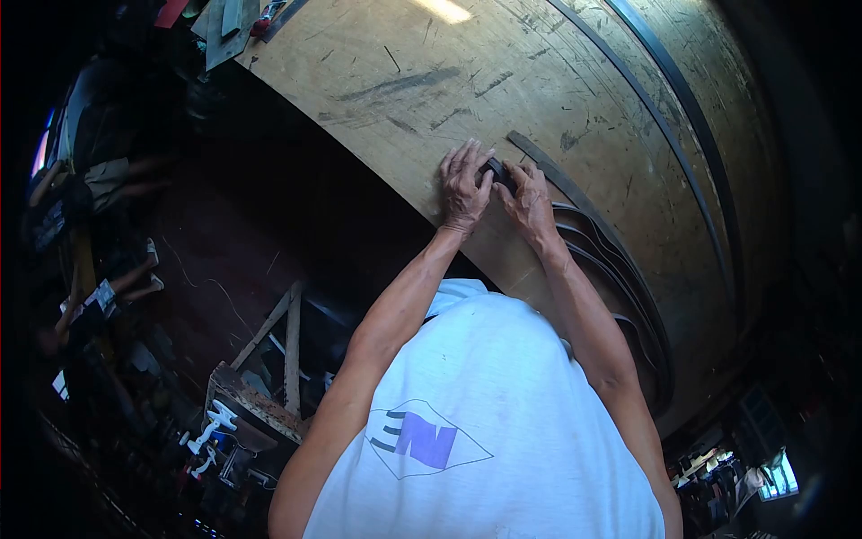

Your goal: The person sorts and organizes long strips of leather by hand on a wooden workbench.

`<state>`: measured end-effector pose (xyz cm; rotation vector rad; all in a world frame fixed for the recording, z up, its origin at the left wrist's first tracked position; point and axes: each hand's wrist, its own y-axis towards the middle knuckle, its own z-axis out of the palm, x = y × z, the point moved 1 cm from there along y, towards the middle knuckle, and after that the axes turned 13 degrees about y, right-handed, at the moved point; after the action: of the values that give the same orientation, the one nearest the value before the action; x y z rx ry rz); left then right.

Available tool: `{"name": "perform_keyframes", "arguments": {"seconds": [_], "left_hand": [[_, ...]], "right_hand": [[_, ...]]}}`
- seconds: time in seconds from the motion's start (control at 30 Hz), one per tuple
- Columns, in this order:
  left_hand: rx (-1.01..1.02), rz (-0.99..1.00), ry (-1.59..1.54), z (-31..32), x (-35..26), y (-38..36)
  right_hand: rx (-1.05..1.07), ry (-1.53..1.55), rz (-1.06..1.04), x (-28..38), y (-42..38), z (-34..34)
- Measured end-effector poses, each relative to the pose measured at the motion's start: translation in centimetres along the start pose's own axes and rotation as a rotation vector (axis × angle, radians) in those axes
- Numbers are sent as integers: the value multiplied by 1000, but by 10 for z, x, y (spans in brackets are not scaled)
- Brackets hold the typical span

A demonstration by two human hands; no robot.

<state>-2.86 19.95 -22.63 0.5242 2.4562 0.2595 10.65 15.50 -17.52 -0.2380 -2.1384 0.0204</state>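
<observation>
A small dark piece, which looks like a rolled or bent strip, sits between my two hands on the wooden table. My left hand curls around its left side, fingers over the far part and thumb turned inward. From the right, my right hand grips the same piece with bent fingers. My fingers cover much of it, so its full shape is hidden. Just beyond my right hand lies the end of a flat, dark belt-like strip. Several looped strips rest beside my right forearm.
The scratched wooden table runs diagonally, its near edge by my left wrist. Two long dark strips curve along the right. Metal pieces lie at the top left corner. A wooden frame stands lower left; people are at far left.
</observation>
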Motion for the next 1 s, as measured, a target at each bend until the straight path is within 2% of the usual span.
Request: {"name": "perform_keyframes", "arguments": {"seconds": [0.17, 0.37, 0.47, 0.77, 1.0], "left_hand": [[21, -21, -27, -1, 0, -1], [20, -23, -21, 0, -1, -2], [2, 30, 94, 0, -8, -9], [27, -81, -3, -5, -6, -2], [24, -30, 9, 1, -3, -7]], "right_hand": [[-65, -94, -133, 8, -13, 4], [-42, -141, -198, 7, -17, 3], [-81, -100, -195, 6, -16, 5], [-70, -132, -216, 5, -17, 4], [-30, -205, -206, 8, -18, 4]]}}
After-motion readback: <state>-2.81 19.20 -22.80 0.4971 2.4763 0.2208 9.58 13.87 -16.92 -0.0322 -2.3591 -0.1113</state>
